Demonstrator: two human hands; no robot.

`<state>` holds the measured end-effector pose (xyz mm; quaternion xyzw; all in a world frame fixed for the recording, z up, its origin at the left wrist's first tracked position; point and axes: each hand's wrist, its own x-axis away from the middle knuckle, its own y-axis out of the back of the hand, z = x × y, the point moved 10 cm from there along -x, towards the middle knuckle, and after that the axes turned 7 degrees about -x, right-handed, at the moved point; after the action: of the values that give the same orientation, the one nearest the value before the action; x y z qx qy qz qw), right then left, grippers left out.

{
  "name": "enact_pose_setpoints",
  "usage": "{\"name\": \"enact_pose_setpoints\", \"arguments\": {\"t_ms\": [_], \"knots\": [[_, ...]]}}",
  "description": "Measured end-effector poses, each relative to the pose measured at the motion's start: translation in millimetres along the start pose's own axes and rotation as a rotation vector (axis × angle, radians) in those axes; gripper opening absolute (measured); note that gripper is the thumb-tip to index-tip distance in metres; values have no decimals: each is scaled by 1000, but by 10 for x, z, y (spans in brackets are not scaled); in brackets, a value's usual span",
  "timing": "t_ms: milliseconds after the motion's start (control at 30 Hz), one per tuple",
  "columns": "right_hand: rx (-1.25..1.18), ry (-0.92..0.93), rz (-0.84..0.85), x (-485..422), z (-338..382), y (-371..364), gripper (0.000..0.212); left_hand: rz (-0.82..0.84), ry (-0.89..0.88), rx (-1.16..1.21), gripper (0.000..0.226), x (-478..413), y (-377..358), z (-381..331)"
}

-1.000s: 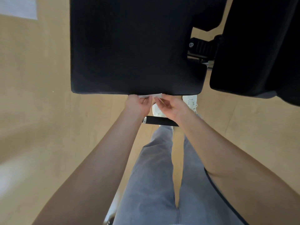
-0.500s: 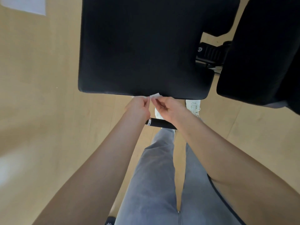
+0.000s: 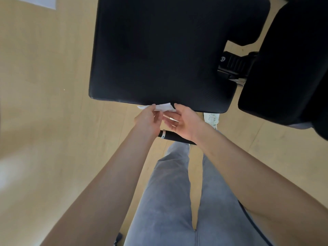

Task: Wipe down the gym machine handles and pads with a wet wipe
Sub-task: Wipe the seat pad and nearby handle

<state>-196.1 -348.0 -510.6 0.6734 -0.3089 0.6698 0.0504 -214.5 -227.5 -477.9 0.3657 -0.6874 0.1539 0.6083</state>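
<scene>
A large black seat pad [image 3: 165, 50] fills the top middle of the head view. At its near edge a small white wet wipe [image 3: 164, 107] is spread between my hands. My left hand [image 3: 148, 119] pinches the wipe's left side with thumb and fingers. My right hand [image 3: 181, 119] is beside it with fingers loosely spread, its fingertips at the wipe's right edge; whether it still holds the wipe is unclear. A black handle [image 3: 171, 135] with a silver ring runs under both wrists.
A second black pad [image 3: 291, 64] stands at the right, joined by a black adjuster bracket [image 3: 234, 65]. Light wooden floor [image 3: 44, 103] lies all around. My grey trouser legs and a white shoe [image 3: 212, 118] are below the pad's edge.
The wipe has been pulled wider and shows more between my hands. My right hand's fingers have loosened and spread. The view has shifted so the pad sits further right and lower.
</scene>
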Motion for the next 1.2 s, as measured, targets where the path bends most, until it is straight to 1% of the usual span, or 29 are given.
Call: {"name": "enact_pose_setpoints", "arguments": {"t_ms": [33, 67, 167, 200, 267, 333, 367, 400, 467, 533, 600, 633, 667, 733, 767, 800, 867, 933, 967, 1033, 1067, 1200], "knots": [[23, -5, 11, 12, 14, 32, 31, 36, -2, -66, 27, 4, -43, -10], [59, -5, 20, 30, 38, 58, 34, 53, 9, -104, 36, -31, -67, 4], [256, 30, 12, 97, 147, 105, 32, 24, 10, -252, 49, -10, -87, 72], [334, 45, 5, 126, 189, 105, 29, -20, -18, -249, 47, 7, -80, 70], [487, 75, -22, 171, 277, 95, 23, -129, -70, -191, 37, 84, -70, 54], [630, 145, -53, 199, 413, 72, 22, -204, -76, -94, 29, 125, -62, 66], [709, 218, -68, 214, 518, 51, 20, -218, -74, -51, 27, 134, -61, 67], [819, 332, -87, 239, 661, 14, 19, -233, -73, -25, 26, 143, -51, 60], [1137, 663, -130, 346, 977, -146, 22, -275, -71, 5, 28, 140, 2, 42], [1414, 989, -119, 489, 1146, -404, 25, -306, -80, 46, 35, 182, 42, 8], [1623, 1226, -70, 557, 1183, -652, 37, -353, -102, 67, 42, 214, 108, -37], [1717, 1282, -46, 536, 1169, -759, 46, -377, -117, 95, 43, 211, 150, -68], [1810, 1295, -20, 494, 1139, -864, 55, -391, -132, 129, 39, 199, 192, -101], [1961, 1284, 46, 412, 1052, -1087, 68, -389, -145, 239, 16, 161, 241, -185], [2022, 1285, 82, 382, 1004, -1201, 72, -402, -144, 277, 9, 163, 274, -234], [2076, 1290, 101, 361, 967, -1312, 75, -432, -154, 266, 7, 175, 320, -294], [2167, 1292, 94, 305, 941, -1483, 81, -498, -198, 207, 8, 183, 418, -419], [2223, 1280, 44, 248, 1003, -1572, 91, -519, -254, 217, 6, 184, 485, -522], [2229, 1266, 1, 223, 1072, -1578, 98, -521, -284, 234, 10, 177, 520, -578], [2203, 1224, -100, 183, 1243, -1519, 114, -546, -337, 227, 28, 175, 615, -699], [2196, 1207, -131, 166, 1306, -1482, 119, -565, -356, 216, 32, 175, 657, -762], [2209, 1205, -127, 115, 1368, -1425, 123, -663, -428, 164, 24, 212, 822, -963]]}}
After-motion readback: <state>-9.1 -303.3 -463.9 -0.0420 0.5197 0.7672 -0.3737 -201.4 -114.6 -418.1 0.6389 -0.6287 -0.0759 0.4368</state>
